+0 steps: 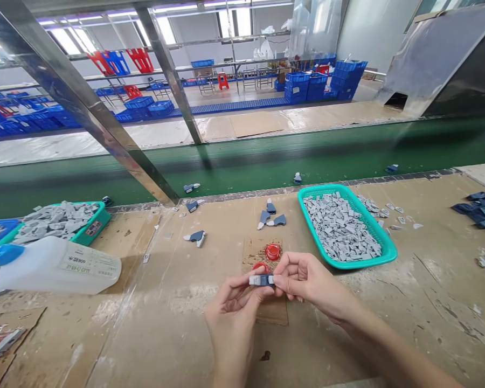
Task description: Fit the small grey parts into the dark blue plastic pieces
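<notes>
My left hand [234,307] grips a small dark blue and light grey plastic part [262,280] between thumb and fingers. From the other side, my right hand [307,277] pinches the part's right end, where a pale grey bit shows. Just behind the hands, two red round caps [272,251] sit on a stained piece of cardboard [277,315]. Similar blue and grey parts [196,237] lie about the table, some in a small group [277,220] beyond the caps. To the right stands a turquoise basket [353,264] full of small grey pieces [341,226].
A green conveyor belt [242,161] runs across behind the table, carrying a few parts [297,178]. On the left, a white bottle with a blue tip [64,267] lies before another turquoise basket [92,225]. A slanting metal post [145,167] rises there. Dark blue pieces [483,210] lie far right.
</notes>
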